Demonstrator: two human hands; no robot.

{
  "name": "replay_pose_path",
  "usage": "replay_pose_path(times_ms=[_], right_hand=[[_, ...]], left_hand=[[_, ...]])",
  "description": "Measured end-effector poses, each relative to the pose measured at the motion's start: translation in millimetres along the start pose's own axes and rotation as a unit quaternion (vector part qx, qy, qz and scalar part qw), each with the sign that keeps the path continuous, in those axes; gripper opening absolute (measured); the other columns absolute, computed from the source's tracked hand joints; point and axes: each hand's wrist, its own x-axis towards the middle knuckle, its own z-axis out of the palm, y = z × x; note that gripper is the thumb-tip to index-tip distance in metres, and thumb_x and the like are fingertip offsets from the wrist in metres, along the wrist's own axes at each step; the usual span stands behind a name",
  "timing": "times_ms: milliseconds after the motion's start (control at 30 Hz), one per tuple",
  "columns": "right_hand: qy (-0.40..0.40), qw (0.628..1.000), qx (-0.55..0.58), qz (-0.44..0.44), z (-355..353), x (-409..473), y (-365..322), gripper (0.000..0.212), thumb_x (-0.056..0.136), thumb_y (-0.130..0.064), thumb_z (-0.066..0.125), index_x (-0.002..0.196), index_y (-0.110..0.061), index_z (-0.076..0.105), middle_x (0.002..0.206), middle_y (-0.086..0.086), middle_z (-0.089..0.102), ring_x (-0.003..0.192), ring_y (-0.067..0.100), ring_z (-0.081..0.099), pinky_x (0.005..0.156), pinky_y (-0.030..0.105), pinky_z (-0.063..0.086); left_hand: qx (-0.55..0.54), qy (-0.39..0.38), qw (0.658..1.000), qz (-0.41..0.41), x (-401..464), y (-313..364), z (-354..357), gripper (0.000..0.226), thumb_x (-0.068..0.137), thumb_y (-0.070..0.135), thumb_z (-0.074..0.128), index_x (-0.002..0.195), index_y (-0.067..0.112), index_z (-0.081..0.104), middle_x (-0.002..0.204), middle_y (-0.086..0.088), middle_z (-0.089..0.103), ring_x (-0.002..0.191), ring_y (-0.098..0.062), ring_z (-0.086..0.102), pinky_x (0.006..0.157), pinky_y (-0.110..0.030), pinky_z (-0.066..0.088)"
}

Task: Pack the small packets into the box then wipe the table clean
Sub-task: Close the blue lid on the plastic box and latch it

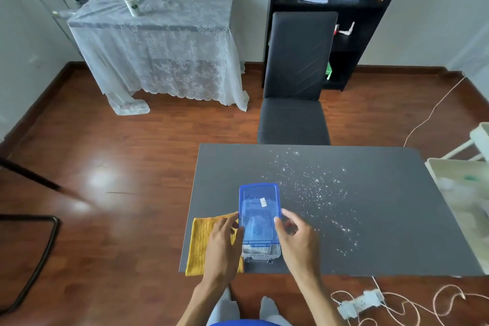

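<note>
A clear plastic box [260, 253] stands near the front edge of the dark grey table [370, 233]. Its blue-rimmed transparent lid [259, 209] lies on top, shifted away from me so the near end of the box shows. Small packets are dimly visible inside through the lid. My left hand [225, 235] touches the lid's left edge and my right hand [293, 233] holds its right edge with the fingertips. A yellow cloth [202, 243] lies flat on the table left of the box, partly under my left hand. White crumbs or grains [317, 188] are scattered across the table's middle.
A dark chair [296, 92] stands at the table's far side. A white rack [465, 188] sits off the right edge. A power strip with cables [362, 302] lies on the wooden floor at the front right. A lace-covered table [158, 42] and black shelf [344, 8] stand behind.
</note>
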Motion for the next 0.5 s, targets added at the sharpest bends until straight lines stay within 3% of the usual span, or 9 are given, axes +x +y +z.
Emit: replay_pose_path(times_ms=[167, 267, 500], right_hand=[[-0.033, 0.999, 0.023, 0.018, -5.1, -11.2, 28.9, 0.027, 0.093, -0.033, 0.072, 0.117, -0.023, 0.077, 0.073, -0.009, 0.072, 0.067, 0.01, 0.067, 0.069, 0.036, 0.057], [-0.048, 0.999, 0.015, 0.019, -5.1, -10.3, 36.5, 0.027, 0.093, -0.033, 0.071, 0.118, -0.023, 0.076, 0.072, -0.011, 0.071, 0.066, 0.002, 0.065, 0.064, 0.026, 0.052], [-0.087, 0.996, -0.025, 0.004, 0.2, -0.9, 41.9, 0.03, 0.095, -0.032, 0.069, 0.122, -0.021, 0.074, 0.081, -0.01, 0.073, 0.077, 0.014, 0.069, 0.077, 0.034, 0.055]], left_hand=[[0.028, 0.013, 0.999, -0.015, -24.1, -0.7, 17.0, 0.034, 0.097, 0.02, 0.058, 0.131, 0.024, 0.06, 0.1, 0.015, 0.058, 0.091, -0.004, 0.055, 0.078, -0.027, 0.048], [0.051, 0.019, 0.998, -0.017, -29.3, -1.3, 23.0, 0.035, 0.097, 0.02, 0.058, 0.131, 0.021, 0.059, 0.102, 0.011, 0.059, 0.095, -0.013, 0.054, 0.083, -0.036, 0.05], [0.074, 0.032, 0.996, -0.027, -27.4, -3.0, 28.2, 0.038, 0.097, 0.02, 0.056, 0.134, 0.021, 0.057, 0.104, 0.009, 0.058, 0.097, -0.015, 0.055, 0.083, -0.034, 0.05]])
